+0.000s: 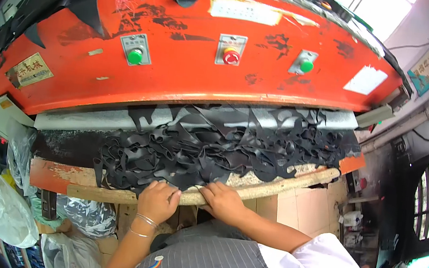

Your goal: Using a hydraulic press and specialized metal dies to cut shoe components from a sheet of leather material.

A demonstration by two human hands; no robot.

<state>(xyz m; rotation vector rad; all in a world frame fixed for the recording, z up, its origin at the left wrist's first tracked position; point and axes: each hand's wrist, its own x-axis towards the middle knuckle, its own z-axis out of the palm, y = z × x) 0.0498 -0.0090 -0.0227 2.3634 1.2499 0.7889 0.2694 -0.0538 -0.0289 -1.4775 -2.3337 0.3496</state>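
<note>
My left hand [156, 202] lies over the pale wooden rail [261, 190] along the near edge of a red machine's bed, fingers curled over it toward the scraps. Just to its right, my right hand [224, 203] grips the same rail, fingers on top and thumb on the near side. Beyond both hands spreads a tangled heap of black leather-like offcuts [184, 154], close to the fingertips. Whether any strip is caught under the fingers is hidden.
The red machine front [183, 43] rises beyond the heap, with two green buttons [135, 57] and a red stop button [231, 56]. A pale board [75, 119] runs beneath it. Plastic bags [13, 210] stand at lower left. Black sheet pieces hang over the machine's top.
</note>
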